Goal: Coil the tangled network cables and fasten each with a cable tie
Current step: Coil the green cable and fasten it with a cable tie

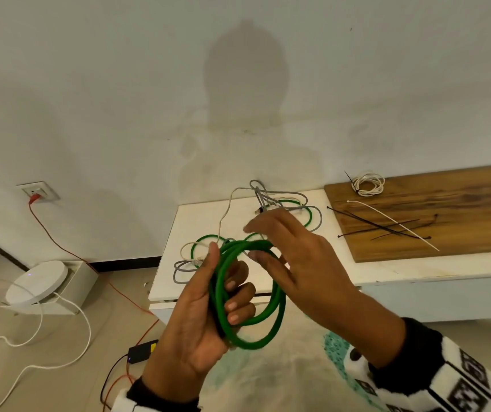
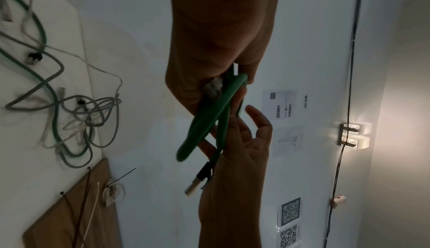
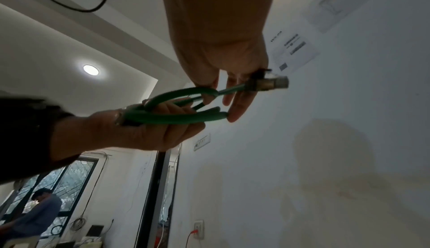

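Observation:
My left hand point(image 1: 217, 295) grips a coil of green network cable point(image 1: 268, 316) in front of my chest, fingers curled round its strands. One plug point(image 2: 213, 88) sits inside that grip. My right hand point(image 1: 285, 257) reaches to the top of the coil with straight, spread fingers point(image 3: 235, 105). The cable's free end runs across its palm, the second plug point(image 2: 193, 187) near the heel of the hand. On the white table point(image 1: 416, 269) lies a tangle of grey, white and green cables point(image 1: 279, 203). Black cable ties point(image 1: 386, 228) and a white one point(image 1: 392, 221) lie on the wooden board point(image 1: 461, 209).
A white cable coil point(image 1: 367, 184) fastened with a black tie sits at the board's back edge. On the floor to the left are a round white device point(image 1: 37, 282), white cords, an orange wire point(image 1: 60, 245) from a wall socket point(image 1: 37, 191) and a black adapter point(image 1: 143, 350). A person point(image 3: 39, 213) stands in the background.

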`<state>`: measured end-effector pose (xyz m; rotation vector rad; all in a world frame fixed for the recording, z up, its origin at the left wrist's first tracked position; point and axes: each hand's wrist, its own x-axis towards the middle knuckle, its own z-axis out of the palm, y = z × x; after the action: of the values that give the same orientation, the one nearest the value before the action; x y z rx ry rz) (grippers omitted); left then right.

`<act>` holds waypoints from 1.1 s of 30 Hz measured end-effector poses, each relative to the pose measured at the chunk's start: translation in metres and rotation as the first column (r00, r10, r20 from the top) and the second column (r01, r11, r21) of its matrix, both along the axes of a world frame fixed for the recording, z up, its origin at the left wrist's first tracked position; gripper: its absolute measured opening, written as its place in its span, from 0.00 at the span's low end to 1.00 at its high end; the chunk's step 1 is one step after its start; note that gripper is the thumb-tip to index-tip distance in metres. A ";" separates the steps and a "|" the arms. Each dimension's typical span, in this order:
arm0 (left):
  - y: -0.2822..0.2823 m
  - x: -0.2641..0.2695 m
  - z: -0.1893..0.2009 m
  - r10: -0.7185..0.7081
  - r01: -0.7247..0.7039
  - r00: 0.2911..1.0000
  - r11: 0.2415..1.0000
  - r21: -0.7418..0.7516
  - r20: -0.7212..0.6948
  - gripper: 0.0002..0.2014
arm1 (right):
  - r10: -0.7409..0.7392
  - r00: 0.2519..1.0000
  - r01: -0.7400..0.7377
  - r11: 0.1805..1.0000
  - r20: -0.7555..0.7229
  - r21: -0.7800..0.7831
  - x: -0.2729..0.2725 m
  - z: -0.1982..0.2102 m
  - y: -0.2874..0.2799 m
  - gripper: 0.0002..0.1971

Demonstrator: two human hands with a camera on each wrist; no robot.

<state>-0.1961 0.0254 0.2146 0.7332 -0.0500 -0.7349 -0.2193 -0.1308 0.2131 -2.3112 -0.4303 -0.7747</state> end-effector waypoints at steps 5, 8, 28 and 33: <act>-0.004 -0.004 0.010 0.045 -0.069 0.991 0.980 0.186 0.127 0.24 | -0.046 0.996 0.045 0.999 0.076 0.025 0.004 -0.005 -0.002 0.08; -0.006 -0.005 0.009 0.090 -0.153 0.971 0.947 0.283 0.222 0.20 | -0.051 0.993 0.040 0.993 0.110 0.107 0.004 -0.005 -0.004 0.10; 0.002 -0.003 0.003 0.086 -0.244 0.876 0.928 0.282 0.475 0.19 | 0.040 0.999 -0.050 0.674 0.031 0.737 -0.003 0.003 0.010 0.05; 0.000 -0.008 0.006 0.053 -0.100 0.924 0.990 0.104 0.380 0.16 | 0.000 1.000 0.012 0.753 -0.018 0.658 -0.002 0.006 0.011 0.08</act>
<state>-0.2044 0.0259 0.2204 0.9819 -0.3271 -0.5167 -0.2210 -0.1199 0.2187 -1.6440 -0.1023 -0.7559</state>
